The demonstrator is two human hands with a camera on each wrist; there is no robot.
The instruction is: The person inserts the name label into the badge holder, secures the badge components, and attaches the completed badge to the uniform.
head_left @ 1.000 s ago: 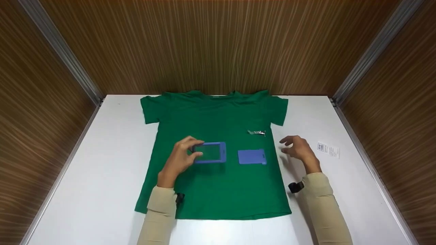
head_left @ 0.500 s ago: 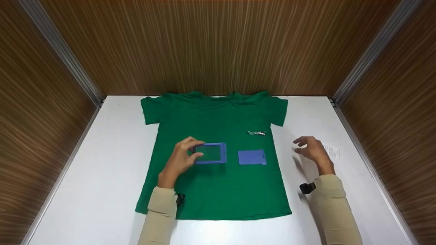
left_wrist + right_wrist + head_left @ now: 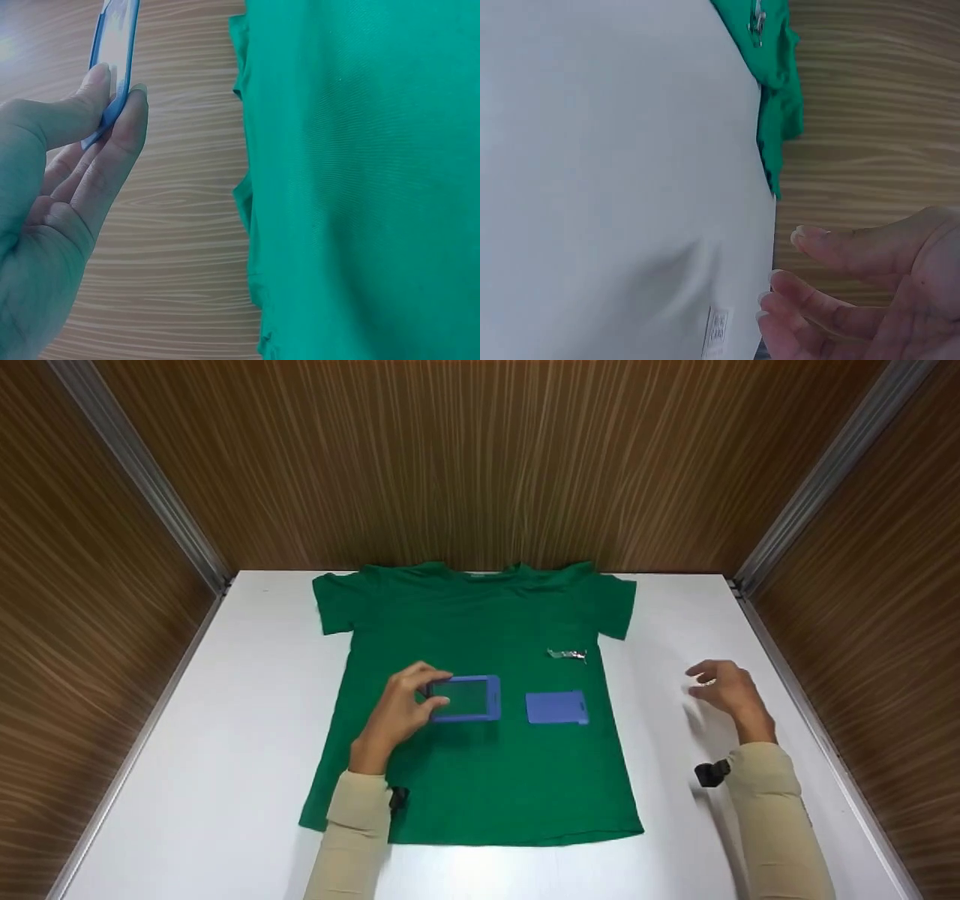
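Observation:
My left hand (image 3: pixel 397 712) pinches the left end of a blue-purple badge holder (image 3: pixel 492 697) with a clear window, held level above the green T-shirt (image 3: pixel 480 780). In the left wrist view, thumb and fingers grip the holder (image 3: pixel 112 112) on both sides. A flat blue-purple cover piece (image 3: pixel 556 708) lies on the shirt to its right. My right hand (image 3: pixel 731 694) hovers over the white table on the right, fingers loosely bent and holding nothing. Beside and below its fingertips in the right wrist view lies a white printed card (image 3: pixel 717 331), which the hand hides in the head view.
A small silvery metal clip (image 3: pixel 567 655) with a strap lies on the shirt, above the cover piece. The shirt is spread flat on the white table (image 3: pixel 187 735). Wood-grain panels (image 3: pixel 480 465) with metal corner posts wall in the back and sides.
My right hand has moved to the right, away from the shirt, until it covers the white card in the head view. My left hand and the badge holder stay nearly still.

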